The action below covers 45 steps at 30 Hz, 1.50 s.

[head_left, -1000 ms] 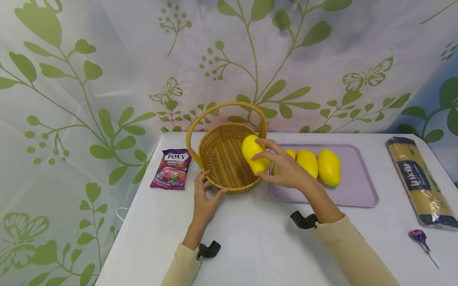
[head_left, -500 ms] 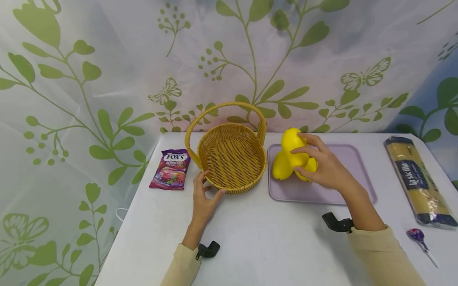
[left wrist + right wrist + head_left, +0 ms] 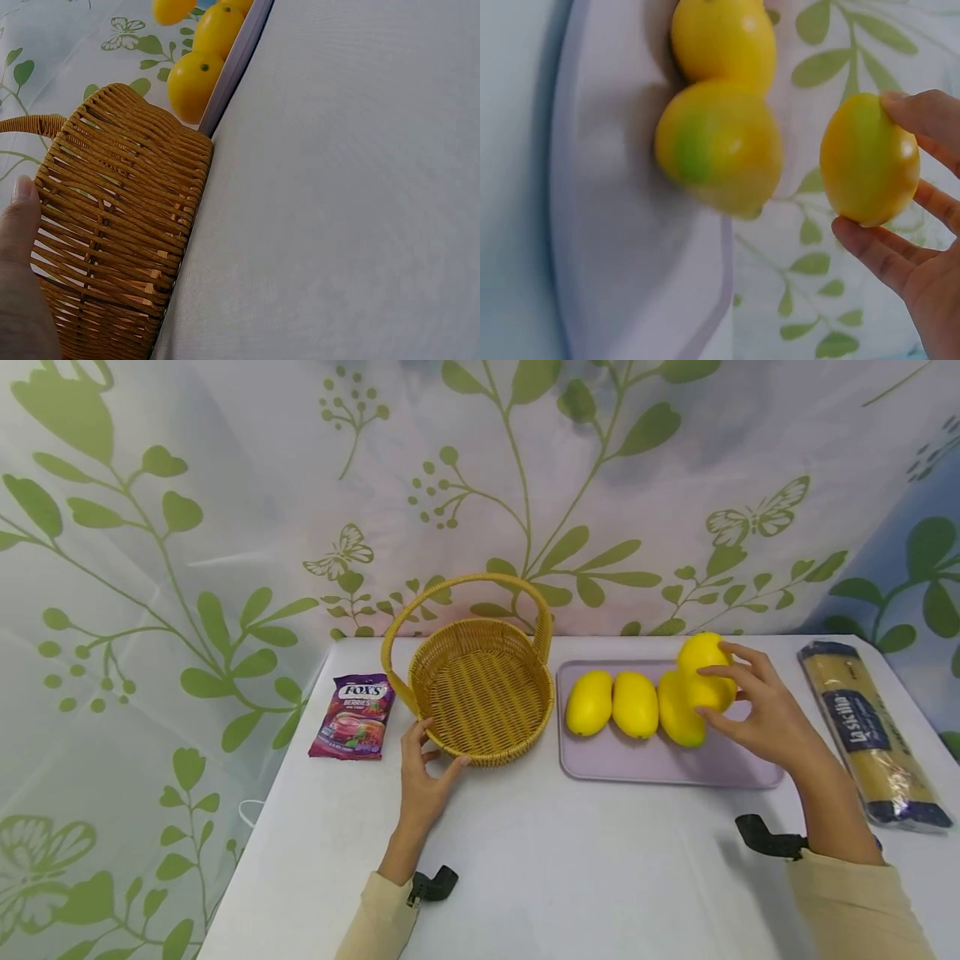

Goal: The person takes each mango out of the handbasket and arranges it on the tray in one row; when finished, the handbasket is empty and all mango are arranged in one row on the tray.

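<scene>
My left hand point(image 3: 422, 789) holds the front left rim of a round wicker basket point(image 3: 491, 755) with a tall hoop handle; nothing lies in it. In the left wrist view the thumb touches the top of the woven wall point(image 3: 120, 225). A yellow mango point(image 3: 703, 652) is pinched between the thumb and fingertips of my right hand point(image 3: 776, 718), raised over the right part of a lilac tray point(image 3: 660, 768). Three more mangoes point(image 3: 635, 706) lie in a row on that tray. The right wrist view shows the held mango point(image 3: 868, 161) apart from the others.
A purple bag of Fox's Berries candy point(image 3: 352, 717) lies left of the basket. At the far right is a long pack of La Sicilia pasta point(image 3: 870, 735). A leaf-patterned cloth point(image 3: 450, 485) hangs behind the white table point(image 3: 562, 860).
The right hand has carried the mango from over the basket rightwards across the tray, uncovering the mangoes in the row. The left hand has stayed on the basket.
</scene>
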{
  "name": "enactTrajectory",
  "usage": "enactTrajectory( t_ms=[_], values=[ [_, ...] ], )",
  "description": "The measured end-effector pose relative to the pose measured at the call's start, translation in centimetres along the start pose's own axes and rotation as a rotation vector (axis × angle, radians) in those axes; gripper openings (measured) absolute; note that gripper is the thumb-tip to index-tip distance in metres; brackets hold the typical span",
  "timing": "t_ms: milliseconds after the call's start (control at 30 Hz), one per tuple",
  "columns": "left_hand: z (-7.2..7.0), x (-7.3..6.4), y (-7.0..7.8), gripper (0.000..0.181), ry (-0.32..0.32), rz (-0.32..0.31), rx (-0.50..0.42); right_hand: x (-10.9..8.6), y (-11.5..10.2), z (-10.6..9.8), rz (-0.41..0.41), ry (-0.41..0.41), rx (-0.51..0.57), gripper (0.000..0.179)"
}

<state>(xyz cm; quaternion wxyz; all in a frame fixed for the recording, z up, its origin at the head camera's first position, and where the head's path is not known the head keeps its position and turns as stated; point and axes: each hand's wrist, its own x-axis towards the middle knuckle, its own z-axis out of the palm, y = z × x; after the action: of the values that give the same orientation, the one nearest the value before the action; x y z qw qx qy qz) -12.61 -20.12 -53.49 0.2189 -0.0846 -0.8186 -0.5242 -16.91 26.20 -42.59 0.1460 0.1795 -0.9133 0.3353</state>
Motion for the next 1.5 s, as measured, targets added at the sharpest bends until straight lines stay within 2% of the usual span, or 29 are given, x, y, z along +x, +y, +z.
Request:
enactTrajectory(
  t_ms=[233, 367, 633, 867, 1067, 1333, 1500],
  values=[
    [-0.1, 0.0, 0.0, 0.079, -0.006, -0.017, 0.013, -1.2, 1.8, -0.5, 0.152, -0.027, -0.028, 0.053],
    [-0.1, -0.1, 0.0, 0.08, -0.01, -0.022, 0.026, -1.6, 2.3, -0.7, 0.2, -0.056, -0.058, 0.052],
    [0.0, 0.0, 0.1, 0.081, -0.01, -0.014, 0.03, -2.3, 3.7, -0.4, 0.346, -0.186, -0.065, 0.057],
    [0.0, 0.0, 0.1, 0.08, -0.008, -0.02, 0.023, -2.7, 4.1, 0.4, 0.341, -0.208, -0.022, 0.064],
    [0.0, 0.0, -0.1, 0.08, -0.007, -0.017, 0.022, -2.9, 4.2, 0.7, 0.357, -0.247, -0.04, 0.07],
    [0.0, 0.0, -0.1, 0.08, -0.003, -0.013, 0.023, -3.1, 4.1, 0.7, 0.344, -0.256, -0.052, 0.072],
    [0.0, -0.1, -0.1, 0.08, -0.008, -0.01, 0.023, -3.3, 4.1, 0.5, 0.365, -0.277, -0.042, 0.076]
  ],
)
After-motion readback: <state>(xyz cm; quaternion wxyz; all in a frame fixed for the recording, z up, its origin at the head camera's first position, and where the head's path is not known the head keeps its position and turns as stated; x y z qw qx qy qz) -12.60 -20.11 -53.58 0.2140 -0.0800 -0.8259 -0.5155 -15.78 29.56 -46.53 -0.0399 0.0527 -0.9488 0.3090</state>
